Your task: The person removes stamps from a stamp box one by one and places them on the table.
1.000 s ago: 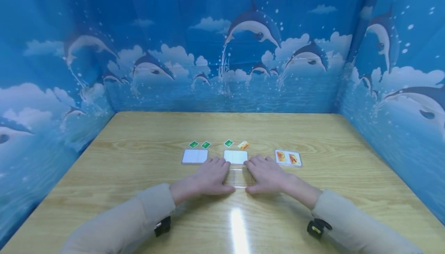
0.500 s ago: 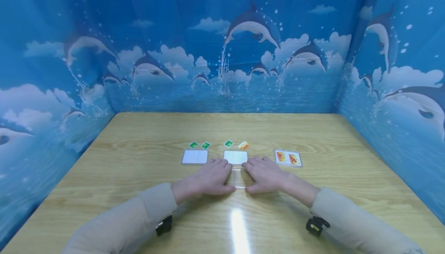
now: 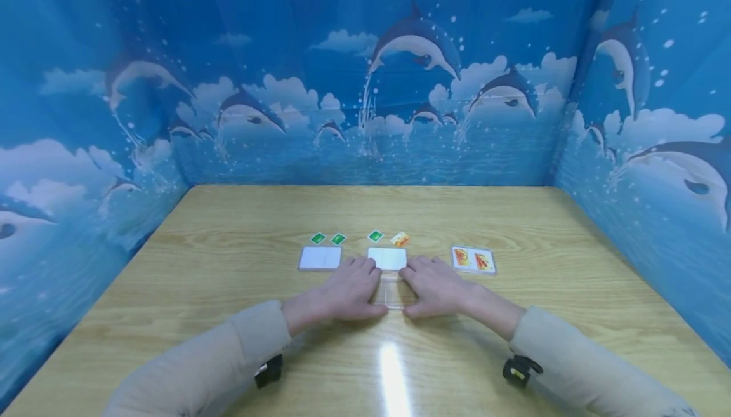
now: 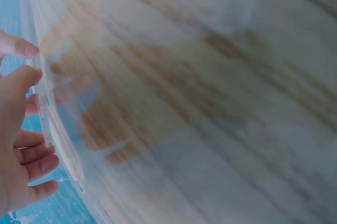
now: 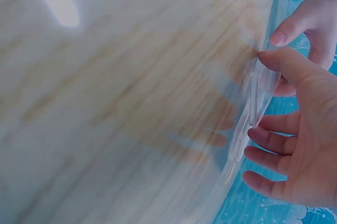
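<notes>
A clear, flat plastic case (image 3: 393,295) lies on the table between my two hands. My left hand (image 3: 349,291) holds its left side, thumb at the near edge and index finger toward the far edge. Across from it, my right hand (image 3: 436,289) holds the right side the same way. In both wrist views the thumbs and fingertips meet the thin clear rim (image 5: 253,100). Just beyond the case is a white blank card (image 3: 387,258) in a clear holder, close to both index fingers. My palms hide the outer sides of the case.
Another white card (image 3: 320,257) lies to the left, and a card with two orange pictures (image 3: 473,259) to the right. Behind them sit small green tiles (image 3: 338,239) and an orange picture tile (image 3: 400,239). A dolphin-print curtain (image 3: 365,74) encloses the wooden table (image 3: 228,214).
Both hands stay almost in place around the clear case. The bright line along its far edge has faded, and a thin upright line now shows inside it.
</notes>
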